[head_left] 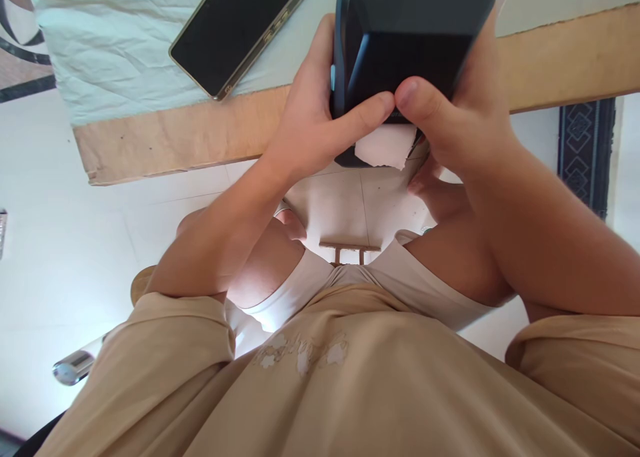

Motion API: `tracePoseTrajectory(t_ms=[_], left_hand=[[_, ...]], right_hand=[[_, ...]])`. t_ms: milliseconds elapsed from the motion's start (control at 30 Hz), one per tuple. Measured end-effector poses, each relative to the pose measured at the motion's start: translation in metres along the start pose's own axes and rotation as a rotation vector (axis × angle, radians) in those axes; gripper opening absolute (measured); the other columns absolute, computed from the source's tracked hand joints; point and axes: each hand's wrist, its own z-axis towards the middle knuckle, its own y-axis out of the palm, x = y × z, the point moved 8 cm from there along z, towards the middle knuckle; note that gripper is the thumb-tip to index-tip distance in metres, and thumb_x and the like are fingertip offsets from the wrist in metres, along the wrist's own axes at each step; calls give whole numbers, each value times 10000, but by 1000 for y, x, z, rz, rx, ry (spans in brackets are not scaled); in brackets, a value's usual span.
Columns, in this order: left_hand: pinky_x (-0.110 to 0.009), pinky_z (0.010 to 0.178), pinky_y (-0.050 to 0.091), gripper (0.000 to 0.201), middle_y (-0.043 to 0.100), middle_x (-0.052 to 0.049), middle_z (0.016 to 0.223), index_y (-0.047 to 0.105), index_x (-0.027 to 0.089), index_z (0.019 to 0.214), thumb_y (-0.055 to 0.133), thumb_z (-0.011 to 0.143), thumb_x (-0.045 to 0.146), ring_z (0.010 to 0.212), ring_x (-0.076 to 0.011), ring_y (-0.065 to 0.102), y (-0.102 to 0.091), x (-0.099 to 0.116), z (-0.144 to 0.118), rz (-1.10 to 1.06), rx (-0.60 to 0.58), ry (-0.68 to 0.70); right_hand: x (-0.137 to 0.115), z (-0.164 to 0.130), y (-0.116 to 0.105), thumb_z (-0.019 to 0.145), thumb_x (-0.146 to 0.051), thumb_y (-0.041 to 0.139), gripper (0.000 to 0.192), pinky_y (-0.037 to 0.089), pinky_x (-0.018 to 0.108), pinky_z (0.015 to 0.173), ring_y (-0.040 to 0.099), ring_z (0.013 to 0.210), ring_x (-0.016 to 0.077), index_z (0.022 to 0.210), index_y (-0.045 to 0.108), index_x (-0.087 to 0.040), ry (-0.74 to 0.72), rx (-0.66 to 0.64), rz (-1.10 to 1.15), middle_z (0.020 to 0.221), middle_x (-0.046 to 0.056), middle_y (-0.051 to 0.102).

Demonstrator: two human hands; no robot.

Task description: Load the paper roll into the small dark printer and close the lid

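Note:
Both hands hold a black handheld receipt printer [417,13] with rounded edges and a small light-blue button on its left side. My left hand [320,117] is wrapped around the left side, its thumb lying across the near end. From the right, my right hand [460,120] grips it, and the two thumb tips almost meet. A short strip of white paper [386,145] with a torn edge sticks out below the thumbs. Most of my fingers are hidden behind the device, which is tilted above the table's front edge.
A phone [235,30] with a dark screen lies on the pale green cloth [100,50] covering the table. The wooden table edge [185,133] runs across in front of me. My legs are below, over a white tiled floor [65,263]. A dark patterned mat [586,153] lies at the right.

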Motion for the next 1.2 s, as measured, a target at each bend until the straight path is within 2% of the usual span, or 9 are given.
tracePoseTrajectory(t_ms=[67,167,300,400,467,600,733,900,1200], left_hand=[[-418,1122,473,299,633,0,1132,575,306,1221,581,987,492,1255,-247,623,1,-1,0,-4,-21,-11],[-439,1093,452,376,606,16,1093,520,251,1241,557,987,526,1247,-231,603,3,-2,1,51,-60,48],[-407,959,548,432,594,2,1013,555,235,1196,410,997,589,1172,-225,678,3,4,0,197,16,143],[-312,730,595,510,600,2,917,646,242,1053,272,1009,585,1086,-228,756,12,11,-4,259,-20,101],[-275,683,595,497,615,5,869,676,245,979,291,1014,557,1046,-215,773,15,13,-6,210,-18,9],[-283,748,621,331,657,7,852,695,272,969,463,989,507,1066,-213,765,9,9,-7,14,132,-253],[-317,858,622,178,700,5,923,701,311,1018,619,927,441,1109,-226,732,3,2,-6,-85,210,-384],[-301,960,559,351,730,17,1073,707,368,1088,819,776,483,1078,-225,675,-2,-6,-7,-185,224,-360],[-291,914,520,290,700,25,1019,708,321,1059,823,810,415,998,-185,656,1,-1,-7,-270,262,-339]], right_hand=[[0,-1,0,846,-696,672,712,491,367,1186,596,1289,170,1268,410,-186,-4,-10,8,1352,109,579],[1,-2,-1,847,-695,674,730,485,353,1187,580,1301,166,1286,413,-173,11,-16,3,1362,113,564],[6,0,-1,842,-694,674,759,486,376,1174,580,1293,176,1317,382,-179,-24,-24,15,1345,124,547],[8,2,0,837,-696,666,813,480,427,1162,576,1281,205,1327,386,-111,-93,-14,28,1334,165,534],[9,3,0,829,-718,656,883,473,453,1159,569,1281,221,1341,375,-56,-106,4,22,1334,185,530],[6,2,0,858,-669,650,808,497,417,1119,593,1253,193,1334,384,-74,-80,26,-9,1320,141,582],[3,-1,-2,877,-625,655,613,533,376,991,635,1148,171,1253,455,-185,8,64,-62,1263,56,638],[6,-1,-2,845,-699,653,685,510,382,960,631,1130,188,1250,427,-194,53,55,-48,1265,76,617],[7,2,-1,850,-769,601,741,516,377,953,625,1127,180,1264,388,-192,81,-17,-90,1285,72,598]])
